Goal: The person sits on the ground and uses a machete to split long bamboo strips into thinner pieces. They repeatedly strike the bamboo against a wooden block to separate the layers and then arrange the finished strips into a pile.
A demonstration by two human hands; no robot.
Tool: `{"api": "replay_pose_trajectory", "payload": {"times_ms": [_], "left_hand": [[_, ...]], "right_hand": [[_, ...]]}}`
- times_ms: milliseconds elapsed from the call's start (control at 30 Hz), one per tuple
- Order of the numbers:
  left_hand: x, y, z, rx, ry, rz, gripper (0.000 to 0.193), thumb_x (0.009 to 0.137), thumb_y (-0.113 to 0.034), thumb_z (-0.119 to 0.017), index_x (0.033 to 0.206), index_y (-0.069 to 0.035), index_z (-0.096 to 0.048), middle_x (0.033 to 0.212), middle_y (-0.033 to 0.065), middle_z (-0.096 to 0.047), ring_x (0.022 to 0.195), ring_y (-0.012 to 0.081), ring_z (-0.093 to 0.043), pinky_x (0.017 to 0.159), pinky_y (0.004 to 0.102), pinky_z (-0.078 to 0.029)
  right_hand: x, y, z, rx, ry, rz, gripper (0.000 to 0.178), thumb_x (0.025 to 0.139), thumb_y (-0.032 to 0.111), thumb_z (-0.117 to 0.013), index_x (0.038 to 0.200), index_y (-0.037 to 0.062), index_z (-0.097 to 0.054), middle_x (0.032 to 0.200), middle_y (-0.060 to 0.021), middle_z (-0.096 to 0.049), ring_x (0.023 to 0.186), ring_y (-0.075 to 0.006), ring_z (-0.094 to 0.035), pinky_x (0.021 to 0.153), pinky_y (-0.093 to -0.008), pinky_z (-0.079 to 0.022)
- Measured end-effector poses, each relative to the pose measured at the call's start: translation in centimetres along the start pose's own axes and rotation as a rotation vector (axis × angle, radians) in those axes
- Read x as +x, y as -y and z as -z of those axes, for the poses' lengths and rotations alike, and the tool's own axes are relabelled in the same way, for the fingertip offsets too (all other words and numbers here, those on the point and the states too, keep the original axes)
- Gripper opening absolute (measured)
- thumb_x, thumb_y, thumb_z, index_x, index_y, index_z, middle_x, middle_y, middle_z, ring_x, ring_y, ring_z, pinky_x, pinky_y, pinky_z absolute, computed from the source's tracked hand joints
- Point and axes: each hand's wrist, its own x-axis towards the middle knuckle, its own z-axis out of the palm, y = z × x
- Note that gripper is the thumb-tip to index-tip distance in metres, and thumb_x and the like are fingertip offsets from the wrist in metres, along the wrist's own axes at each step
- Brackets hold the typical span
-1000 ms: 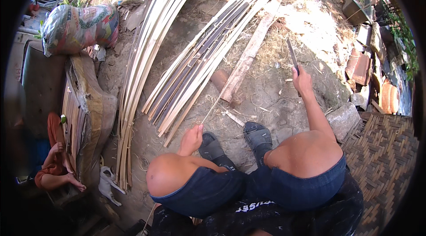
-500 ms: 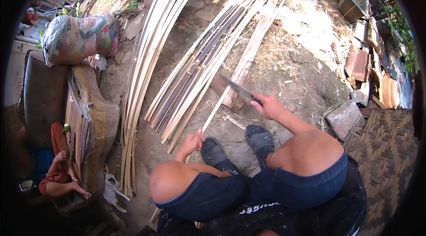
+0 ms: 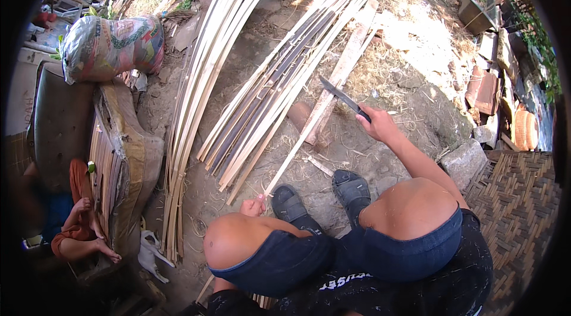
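Note:
My left hand [image 3: 253, 206], beside my left knee, pinches the near end of a pale bamboo strip [image 3: 290, 158]. The strip slants up and away to the right, along a long wooden board [image 3: 344, 70] on the ground. A dark knife [image 3: 340, 95] is in my right hand [image 3: 377, 124], fingers closed round its handle. Its blade points to the upper left, over the board and strip; whether it touches the strip I cannot tell. Left of the board lies a bundle of bamboo strips [image 3: 270, 93], some dark and some pale. Another pale bundle [image 3: 199, 72] lies farther left.
My sandalled feet [image 3: 351, 194] are just below the board. A rough stone [image 3: 465, 163] and a woven mat [image 3: 511, 209] are at right. At left are a stuffed sack [image 3: 113, 48], a worn seat [image 3: 140, 161], a seated person's legs [image 3: 83, 221] and a white cat [image 3: 153, 253].
My right hand and the knife have moved up and to the right. My left hand has drawn back toward my knee, with the strip still in its fingers.

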Motion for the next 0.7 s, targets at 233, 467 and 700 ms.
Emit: {"api": "replay_pose_trajectory", "payload": {"times_ms": [233,467,700], "left_hand": [[2.5,1.3,-1.1,-0.105,0.114,-0.26,0.043,0.103,-0.04,-0.055,0.085,-0.002,-0.067,0.06,-0.0003,-0.055,0.051,0.0075,-0.047,0.048,0.0258,-0.036],[3.9,-8.1,-7.9,0.357,-0.158,-0.622,0.038,0.101,-0.035,-0.056,0.085,-0.001,-0.066,0.067,0.0172,-0.064,0.06,0.0316,-0.065,0.056,0.0402,-0.048],[3.3,-11.2,-5.8,0.76,-0.186,-0.506,0.047,0.105,-0.037,-0.04,0.083,-0.002,-0.064,0.078,0.0253,-0.066,0.08,0.046,-0.064,0.07,0.0525,-0.048]], "right_hand": [[-0.5,-0.5,-1.6,-0.041,-0.09,0.114,0.038,0.097,0.039,-0.06,0.123,0.0114,-0.064,0.095,-0.0232,-0.071,0.081,-0.0397,-0.071,0.071,-0.0475,-0.058],[-3.4,0.3,-4.2,0.044,-0.039,0.265,0.041,0.098,0.041,-0.058,0.128,0.0142,-0.062,0.089,-0.0218,-0.07,0.078,-0.0392,-0.07,0.07,-0.0481,-0.057],[0.4,-6.3,0.2,-0.053,-0.268,-0.125,0.041,0.099,0.039,-0.057,0.131,0.014,-0.06,0.092,-0.0223,-0.069,0.084,-0.0438,-0.068,0.075,-0.0503,-0.055]]}}
